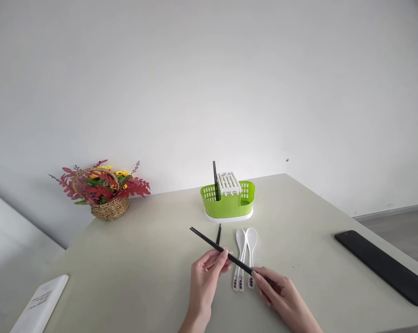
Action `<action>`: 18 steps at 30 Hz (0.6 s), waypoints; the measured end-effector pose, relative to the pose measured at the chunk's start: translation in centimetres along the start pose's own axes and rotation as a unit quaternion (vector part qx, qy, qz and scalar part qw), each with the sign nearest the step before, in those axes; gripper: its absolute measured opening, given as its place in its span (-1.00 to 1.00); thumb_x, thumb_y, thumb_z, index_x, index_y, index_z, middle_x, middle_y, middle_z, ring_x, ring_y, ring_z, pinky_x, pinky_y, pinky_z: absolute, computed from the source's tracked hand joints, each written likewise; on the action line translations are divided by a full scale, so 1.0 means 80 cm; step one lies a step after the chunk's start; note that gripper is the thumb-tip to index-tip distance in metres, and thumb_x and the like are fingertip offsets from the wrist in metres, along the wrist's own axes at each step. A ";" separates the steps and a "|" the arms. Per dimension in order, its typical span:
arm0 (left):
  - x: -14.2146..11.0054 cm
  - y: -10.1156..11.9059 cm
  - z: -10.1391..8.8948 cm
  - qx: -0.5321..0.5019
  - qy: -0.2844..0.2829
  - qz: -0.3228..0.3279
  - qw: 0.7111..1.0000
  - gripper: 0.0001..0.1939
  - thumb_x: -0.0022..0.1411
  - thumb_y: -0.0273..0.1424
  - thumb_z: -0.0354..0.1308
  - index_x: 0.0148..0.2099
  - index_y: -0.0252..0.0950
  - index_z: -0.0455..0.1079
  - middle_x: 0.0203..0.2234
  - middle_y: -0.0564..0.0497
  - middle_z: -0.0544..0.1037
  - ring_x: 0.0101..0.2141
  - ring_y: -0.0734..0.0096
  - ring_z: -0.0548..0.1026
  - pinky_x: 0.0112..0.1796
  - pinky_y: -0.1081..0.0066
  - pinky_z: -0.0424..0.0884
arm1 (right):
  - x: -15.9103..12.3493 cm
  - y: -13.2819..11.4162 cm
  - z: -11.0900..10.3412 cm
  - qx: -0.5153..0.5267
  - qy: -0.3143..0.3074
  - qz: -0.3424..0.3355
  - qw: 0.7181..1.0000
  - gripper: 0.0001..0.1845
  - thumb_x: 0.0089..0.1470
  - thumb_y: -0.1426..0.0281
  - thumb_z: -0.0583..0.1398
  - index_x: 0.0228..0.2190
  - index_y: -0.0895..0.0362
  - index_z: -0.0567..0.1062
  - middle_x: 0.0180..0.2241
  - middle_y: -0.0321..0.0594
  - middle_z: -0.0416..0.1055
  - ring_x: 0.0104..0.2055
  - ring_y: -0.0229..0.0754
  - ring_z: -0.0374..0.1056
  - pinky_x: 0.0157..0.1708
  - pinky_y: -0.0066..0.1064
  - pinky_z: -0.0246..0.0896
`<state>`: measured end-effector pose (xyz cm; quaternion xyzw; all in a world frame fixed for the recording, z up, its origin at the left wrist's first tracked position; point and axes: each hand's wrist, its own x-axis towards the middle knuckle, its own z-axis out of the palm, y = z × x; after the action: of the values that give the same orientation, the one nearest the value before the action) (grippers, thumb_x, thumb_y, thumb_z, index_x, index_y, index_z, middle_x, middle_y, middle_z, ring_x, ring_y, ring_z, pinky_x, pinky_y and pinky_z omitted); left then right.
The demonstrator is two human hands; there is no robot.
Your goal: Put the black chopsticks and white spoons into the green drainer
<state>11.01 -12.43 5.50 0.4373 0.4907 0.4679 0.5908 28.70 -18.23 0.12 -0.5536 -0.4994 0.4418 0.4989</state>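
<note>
Both my hands hold a pair of black chopsticks (209, 243) above the table. My left hand (206, 275) pinches them near the middle, and my right hand (277, 293) grips their near end. The tips point up and to the left. Beneath them another black chopstick (218, 234) lies on the table, partly hidden by my left hand. Two white spoons (246, 252) lie side by side just right of it. Behind them stands a green cutlery holder (229, 202) with a white rack insert and black chopsticks (215, 180) upright in its left compartment.
A wicker basket of red leaves and yellow flowers (104, 189) sits at the back left of the pale table (142, 259). A white booklet (40, 305) lies at the near left edge. A long black flat object (385, 266) lies at the right edge. A white wall is behind.
</note>
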 end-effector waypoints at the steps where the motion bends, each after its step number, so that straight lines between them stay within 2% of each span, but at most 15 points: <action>1: -0.001 0.000 -0.002 -0.008 0.004 -0.001 1.000 -0.54 0.02 -0.06 0.45 -0.19 -0.34 0.64 -0.20 -0.19 0.69 -0.19 0.13 0.66 -0.08 0.28 0.61 | 0.000 0.001 -0.001 -0.003 -0.005 -0.004 1.000 -0.39 0.14 -0.15 0.14 -0.23 0.11 0.65 -0.58 -0.35 0.19 -0.52 -0.27 0.09 -0.53 -0.47 0.05; 5: -0.004 0.005 -0.012 -0.031 0.022 0.009 0.999 -0.53 0.03 -0.05 0.44 -0.19 -0.36 0.64 -0.19 -0.19 0.68 -0.17 0.14 0.65 -0.02 0.26 0.59 | 0.000 0.004 -0.003 -0.011 -0.014 -0.018 1.000 -0.43 0.15 -0.11 0.17 -0.22 0.10 0.66 -0.53 -0.32 0.28 -0.49 -0.27 0.12 -0.50 -0.47 0.10; 10: -0.004 0.013 -0.023 -0.021 0.042 0.029 0.998 -0.52 -0.02 -0.08 0.48 -0.20 -0.38 0.63 -0.23 -0.17 0.68 -0.18 0.13 0.64 0.01 0.22 0.58 | -0.001 0.012 0.001 -0.003 -0.011 -0.019 1.000 -0.39 0.15 -0.14 0.13 -0.25 0.11 0.65 -0.50 -0.30 0.27 -0.46 -0.25 0.10 -0.48 -0.44 0.05; 13: 0.008 0.027 -0.037 0.004 0.054 0.049 0.997 -0.52 0.02 -0.07 0.46 -0.19 -0.39 0.63 -0.24 -0.18 0.68 -0.20 0.14 0.64 -0.02 0.23 0.59 | 0.002 0.019 0.004 0.003 -0.002 -0.016 1.000 -0.39 0.15 -0.14 0.13 -0.15 0.10 0.62 -0.52 -0.32 0.25 -0.48 -0.25 0.10 -0.48 -0.43 0.05; 16: 0.036 0.066 -0.060 -0.010 0.150 0.110 0.983 -0.53 0.02 -0.10 0.46 -0.18 -0.38 0.61 -0.25 -0.13 0.68 -0.24 0.25 0.65 -0.02 0.27 0.58 | 0.006 0.030 0.009 0.000 0.016 -0.026 1.000 -0.36 0.15 -0.14 0.13 0.00 0.06 0.55 -0.51 -0.34 0.29 -0.49 -0.25 0.14 -0.47 -0.44 0.10; 18: 0.059 0.105 -0.076 -0.065 0.220 0.190 0.955 -0.57 0.01 -0.15 0.48 -0.19 -0.38 0.59 -0.24 -0.09 0.67 -0.21 0.32 0.64 0.03 0.29 0.56 | 0.008 0.038 0.013 -0.014 0.025 -0.029 0.999 -0.34 0.14 -0.16 0.12 0.02 0.05 0.54 -0.50 -0.33 0.33 -0.50 -0.26 0.17 -0.48 -0.45 0.12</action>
<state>4.38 -5.92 12.06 0.3696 0.4849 0.6870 0.3953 28.05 -17.46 -3.04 -0.5563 -0.5090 0.4062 0.5162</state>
